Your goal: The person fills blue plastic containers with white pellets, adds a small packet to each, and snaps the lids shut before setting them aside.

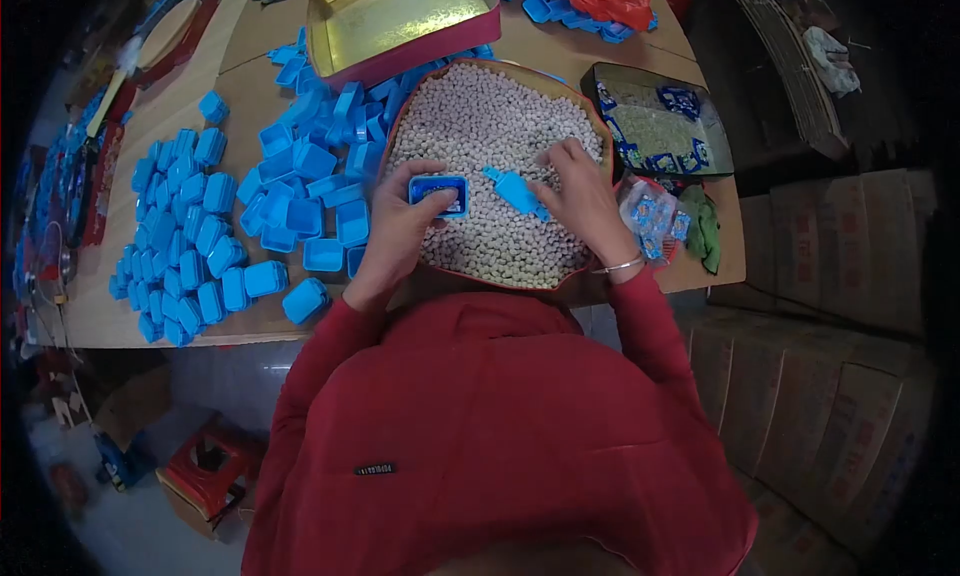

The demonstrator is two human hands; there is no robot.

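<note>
- While the left hand (400,226) is gripping a small blue box (438,194) between thumb and fingers, it is holding that box open side up over the near left part of the tray of pale pellets (480,126).
- Right hand (580,201) is pinching the handle of a blue scoop (515,190), blade pointing left toward the box; scoop and box are lying just beside each other, not visibly touching.
- Both hands are resting over the pellets, which are filling the red-rimmed tray (590,116) standing at the table's near edge, right of centre.
- Loose blue boxes (300,191) are lying heaped just left of the tray, open sides up in many cases; closed blue boxes (185,246) are standing packed together toward the table's left edge.
- A gold-lined tin (390,21) is sitting at the far edge, behind the tray.
- A dark tin of blue-printed packets (660,126) is sitting right of the tray, near the right edge.
- A bangle (622,267) is circling the right wrist; red sleeves are covering both arms.
</note>
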